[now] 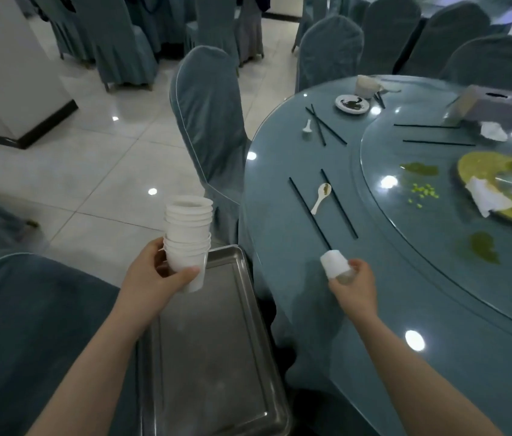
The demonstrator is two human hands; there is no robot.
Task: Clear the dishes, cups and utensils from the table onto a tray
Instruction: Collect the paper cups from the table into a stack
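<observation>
Left hand (pixel 154 275) grips cup stack (pixel 189 237) — fingers curled round lower cups, stack upright above far end of tray (pixel 217 357); right hand (pixel 353 283) holds single cup (pixel 334 264), tipped mouth toward palm, over tabletop (pixel 374 309) edge; tray bare, metal, beside tabletop on covered chair; on tabletop: spoon (pixel 320 198) between chopsticks (pixel 309 212), further spoon, chopsticks, saucer (pixel 352 103) — far side; crumpled napkins and food spills on turntable (pixel 421 215).
</observation>
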